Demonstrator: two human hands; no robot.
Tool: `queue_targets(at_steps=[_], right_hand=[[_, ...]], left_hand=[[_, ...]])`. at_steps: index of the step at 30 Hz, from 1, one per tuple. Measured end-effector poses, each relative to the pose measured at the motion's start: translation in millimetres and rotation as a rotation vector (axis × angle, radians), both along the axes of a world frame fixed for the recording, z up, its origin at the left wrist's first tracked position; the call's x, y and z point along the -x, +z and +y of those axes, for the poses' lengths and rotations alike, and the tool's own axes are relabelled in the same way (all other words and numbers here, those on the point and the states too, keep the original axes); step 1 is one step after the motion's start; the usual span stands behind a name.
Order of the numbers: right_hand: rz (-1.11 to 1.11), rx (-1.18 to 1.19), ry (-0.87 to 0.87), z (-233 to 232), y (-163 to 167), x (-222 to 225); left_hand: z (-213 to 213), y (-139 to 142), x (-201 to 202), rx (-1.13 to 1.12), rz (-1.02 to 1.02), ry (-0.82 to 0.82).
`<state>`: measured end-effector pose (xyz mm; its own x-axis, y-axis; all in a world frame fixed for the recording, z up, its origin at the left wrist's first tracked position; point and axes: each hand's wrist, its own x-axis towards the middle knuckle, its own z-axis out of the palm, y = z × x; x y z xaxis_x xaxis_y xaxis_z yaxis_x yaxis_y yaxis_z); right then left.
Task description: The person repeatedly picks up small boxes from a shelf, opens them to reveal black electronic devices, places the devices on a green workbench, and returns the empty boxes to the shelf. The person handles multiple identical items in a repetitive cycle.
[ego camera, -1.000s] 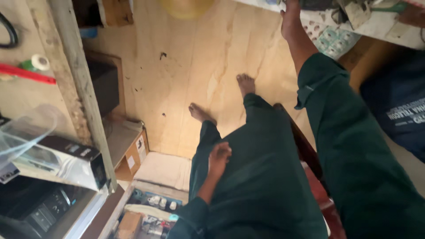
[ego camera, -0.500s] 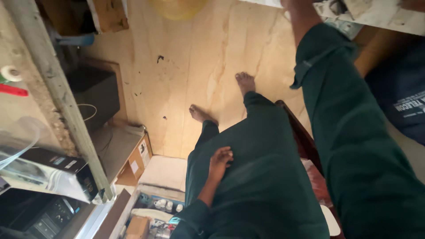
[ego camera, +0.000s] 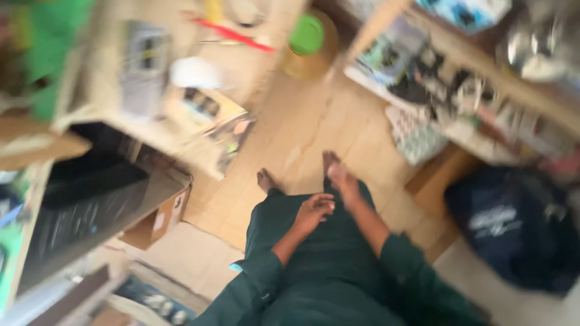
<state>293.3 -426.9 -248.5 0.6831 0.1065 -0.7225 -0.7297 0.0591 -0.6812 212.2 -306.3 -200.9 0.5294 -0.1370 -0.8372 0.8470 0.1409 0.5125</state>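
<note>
Hands point(ego camera: 314, 211) near brown carton point(ego camera: 158, 223)

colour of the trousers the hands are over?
Dark green trousers, plain; head view, though blurred.

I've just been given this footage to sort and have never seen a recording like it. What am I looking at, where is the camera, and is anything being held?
The camera sits on a person's head and looks down, so you see their own body from above. This frame is blurred by motion. The person wears dark green clothes and is barefoot on a pale plywood floor. The left hand rests on the thigh; the right hand is stretched out over the knee. Both look empty. Cluttered wooden shelves stand at right, a green-lidded container stands beyond the feet, a cardboard box sits lower left, and a dark blue bag lies at right.
</note>
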Motion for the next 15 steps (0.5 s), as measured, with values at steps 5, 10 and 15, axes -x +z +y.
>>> queue_targets(at_steps=[5,10,15], right_hand=[[-0.215,0.035,0.469,32.6,95.0,23.1],[-0.824,0.218,0.629,77.7,183.7,-31.4],[-1.437,0.669,0.845,151.1,239.1,-73.7]], left_hand=[[31.8,46.9,9.4,-0.071,-0.231,0.065],[84.1,90.1,40.8,-0.061,-0.314,0.269],[131.0,115.4,71.6,-0.034,-0.45,0.481]])
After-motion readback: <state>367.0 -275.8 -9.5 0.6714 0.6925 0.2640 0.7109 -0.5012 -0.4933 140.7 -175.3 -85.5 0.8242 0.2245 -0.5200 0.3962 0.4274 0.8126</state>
